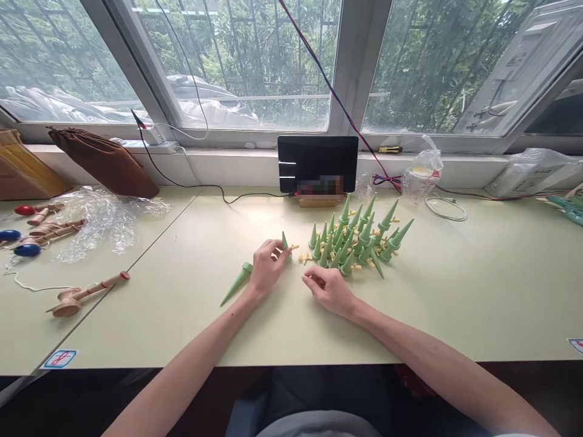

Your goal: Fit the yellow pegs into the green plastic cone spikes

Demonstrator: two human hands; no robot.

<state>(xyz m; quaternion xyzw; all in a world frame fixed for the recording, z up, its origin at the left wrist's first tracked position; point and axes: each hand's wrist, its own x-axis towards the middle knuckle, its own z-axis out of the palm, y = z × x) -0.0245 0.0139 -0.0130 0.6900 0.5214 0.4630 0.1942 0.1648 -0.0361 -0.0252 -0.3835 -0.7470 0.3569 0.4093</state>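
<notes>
My left hand is closed around a small green plastic cone, which stands point up with a yellow bit at its side. Just to the right, a few loose yellow plastic pieces lie on the table. My right hand rests close to them with its fingers curled and fingertips together; anything inside is hidden. Beyond it stands a cluster of several green cones, many with yellow pieces at their sides. Another green cone with a ribbed end lies flat beside my left wrist.
A dark-screened tablet leans at the back on a small stand. Wooden kendama toys and crumpled clear plastic lie at the left. A coiled white cable and a bagged cup are at the back right.
</notes>
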